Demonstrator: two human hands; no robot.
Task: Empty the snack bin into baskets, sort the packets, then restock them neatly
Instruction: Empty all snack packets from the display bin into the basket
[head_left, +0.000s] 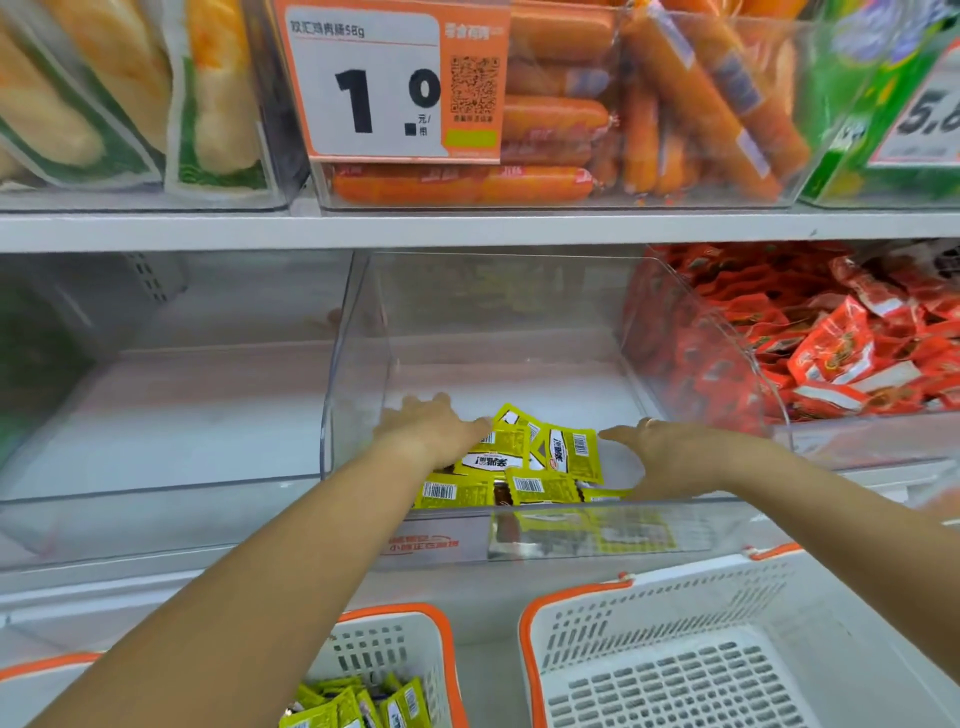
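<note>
A clear plastic snack bin sits on the middle shelf. Several yellow packets lie in a small pile at its front. My left hand is inside the bin at the pile's left side, fingers straight, touching the packets. My right hand lies flat in the bin to the right of the pile, fingers pointing left toward it. Below, a white basket with an orange rim holds more yellow packets. To its right stands a second white basket, with nothing in its visible part.
To the right, a bin of red packets. To the left, another clear bin. The upper shelf carries bins of orange sausages with a price tag, and corn packs.
</note>
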